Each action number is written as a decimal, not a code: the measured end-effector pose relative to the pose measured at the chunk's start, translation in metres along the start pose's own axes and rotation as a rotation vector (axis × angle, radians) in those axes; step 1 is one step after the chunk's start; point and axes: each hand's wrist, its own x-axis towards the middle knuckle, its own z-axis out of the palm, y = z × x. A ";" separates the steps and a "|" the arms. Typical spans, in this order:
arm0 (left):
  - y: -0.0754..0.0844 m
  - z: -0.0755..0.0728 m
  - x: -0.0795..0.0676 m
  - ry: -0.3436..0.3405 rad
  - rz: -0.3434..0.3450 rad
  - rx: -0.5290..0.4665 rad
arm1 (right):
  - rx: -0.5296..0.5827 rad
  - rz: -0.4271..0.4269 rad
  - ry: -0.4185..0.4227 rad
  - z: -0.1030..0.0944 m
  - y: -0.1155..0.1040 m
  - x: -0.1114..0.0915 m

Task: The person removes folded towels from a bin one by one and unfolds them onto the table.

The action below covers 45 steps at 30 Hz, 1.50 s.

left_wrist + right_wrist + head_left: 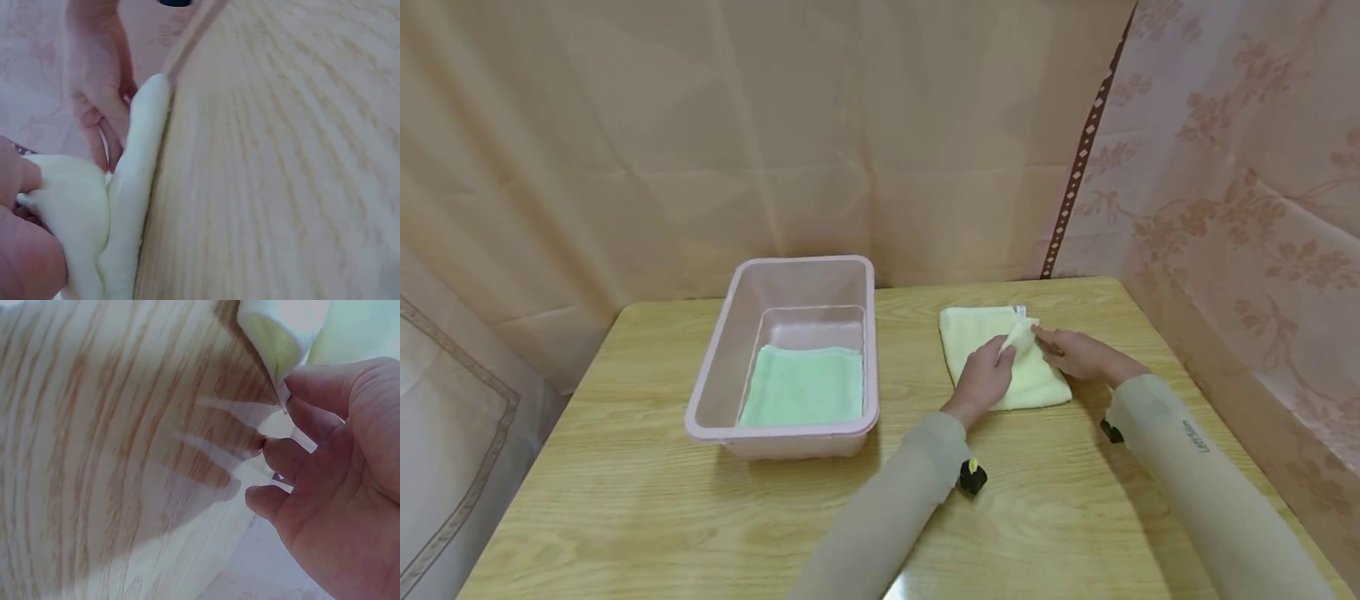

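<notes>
The yellow cloth (1032, 382) lies folded on the counter (625, 483), right of the pink basin (797, 447). It looks light, soft and limp, easiest taken by an edge. The left hand (983, 379) pinches a raised fold; the right hand (1081, 354) probably pinches an edge. I can't make out the layers underneath, and the left wrist view crops the left hand.

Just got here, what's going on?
A person is handling a pale yellow cloth on the wooden table. The left hand pinches a raised part of it, and the right hand pinches its edge on the other side. The rest of the cloth lies on the table. To the left stands a pink tub with a light green cloth lying in it, touched by neither hand.
</notes>
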 end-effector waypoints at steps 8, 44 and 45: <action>-0.006 -0.021 -0.006 0.276 -0.042 -0.232 | 0.053 0.027 -0.023 0.000 -0.001 -0.001; -0.015 -0.083 -0.083 -0.003 -0.120 1.170 | -0.016 -0.015 -0.011 -0.002 0.001 0.000; -0.013 -0.084 -0.083 -0.030 -0.102 1.192 | -0.014 -0.015 -0.011 -0.003 0.001 0.000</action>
